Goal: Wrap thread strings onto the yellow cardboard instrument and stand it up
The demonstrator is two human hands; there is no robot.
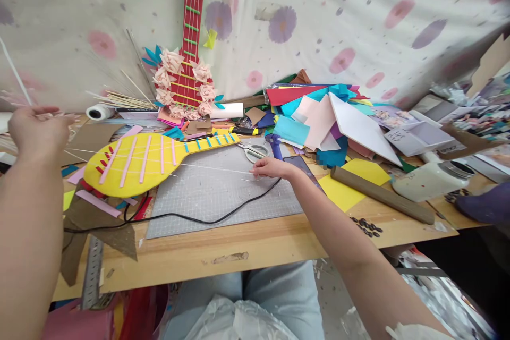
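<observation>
A yellow paper lute-like instrument with pink strips and blue bars on its neck lies on the left of the table. White string stretches across its body to my right hand, whose thumb and fingers pinch it above the grey cutting mat. Raised at the far left, my left hand is closed around strands of the white string; its fingertips partly hide them. A white strip rises behind that hand. Scissors and a blue glue gun lie just beyond my right hand.
A red paper guitar with pink flowers leans on the curtain. Coloured paper is piled at the back right. A black cable crosses the mat. A brown roll, a white jar and a steel ruler lie near the edges.
</observation>
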